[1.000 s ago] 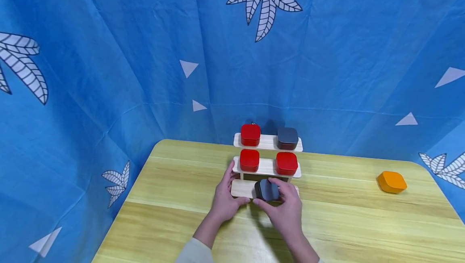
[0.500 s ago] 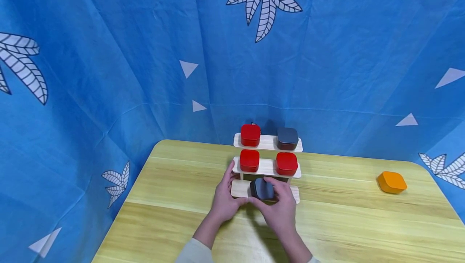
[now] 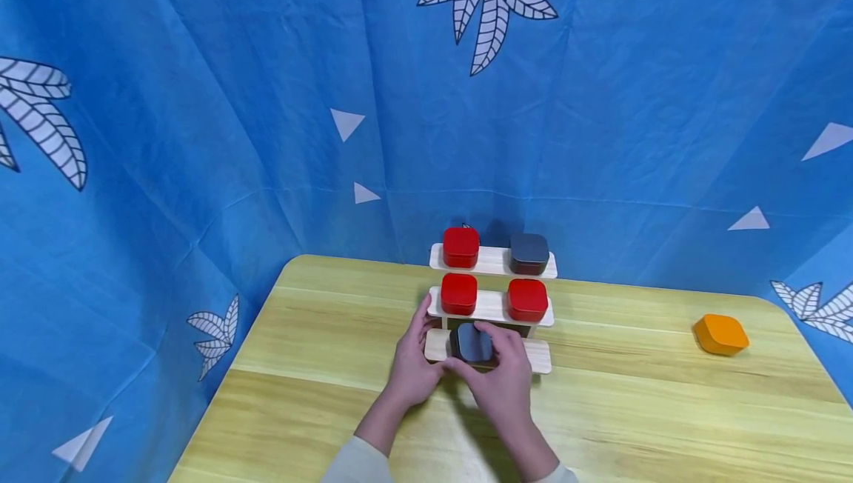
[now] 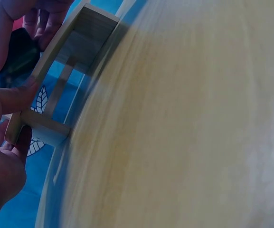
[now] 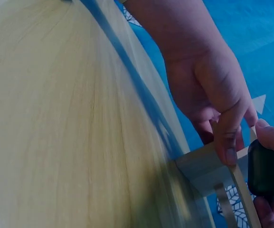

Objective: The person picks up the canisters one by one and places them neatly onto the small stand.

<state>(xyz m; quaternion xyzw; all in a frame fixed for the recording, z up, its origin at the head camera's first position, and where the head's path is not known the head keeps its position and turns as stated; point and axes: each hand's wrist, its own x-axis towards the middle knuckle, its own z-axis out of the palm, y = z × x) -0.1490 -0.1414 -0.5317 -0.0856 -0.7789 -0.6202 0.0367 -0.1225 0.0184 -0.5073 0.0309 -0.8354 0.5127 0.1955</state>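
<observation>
A pale wooden three-step rack (image 3: 492,306) stands near the back of the table. My left hand (image 3: 409,368) grips its left end, thumb along the front edge and fingers around the side, as the left wrist view also shows. With thumb and fingers, my right hand (image 3: 503,379) holds a dark rounded-square box (image 3: 474,343) over the left half of the lowest step (image 3: 537,355). The two thumbs are close together at the front edge. In the right wrist view the dark box (image 5: 265,168) is tilted beside the step's edge.
Red boxes of the same shape sit on the top step (image 3: 460,247) and the middle step, with another dark box (image 3: 529,254) at top right. An orange box (image 3: 722,335) lies on the table (image 3: 640,409) far to the right. A blue curtain (image 3: 280,98) hangs behind.
My right hand has moved left along the lowest step with the dark box, uncovering the step's right end. The left hand keeps its place on the rack.
</observation>
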